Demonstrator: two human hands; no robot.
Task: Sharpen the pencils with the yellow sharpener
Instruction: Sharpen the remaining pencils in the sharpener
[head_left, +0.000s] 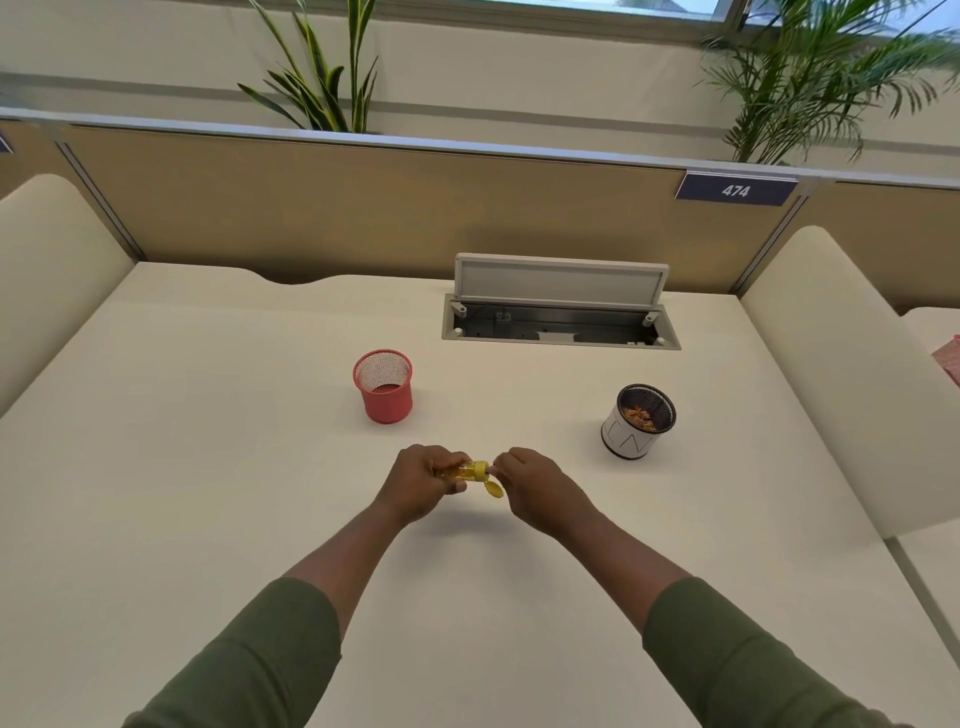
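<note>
The person is wearing a long-sleeved olive-green top; the left sleeve (249, 660) and the right sleeve (737, 660) are both ending partway up the forearms, leaving forearms, wrists, left hand (421, 483) and right hand (540, 488) bare

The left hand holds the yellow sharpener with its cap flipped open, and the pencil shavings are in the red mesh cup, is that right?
Not quite. The head view shows the shavings in the white and black cup, not the red mesh cup, which holds none that show. The rest stands: the left hand holds the yellow sharpener with its cap flipped open.
</note>
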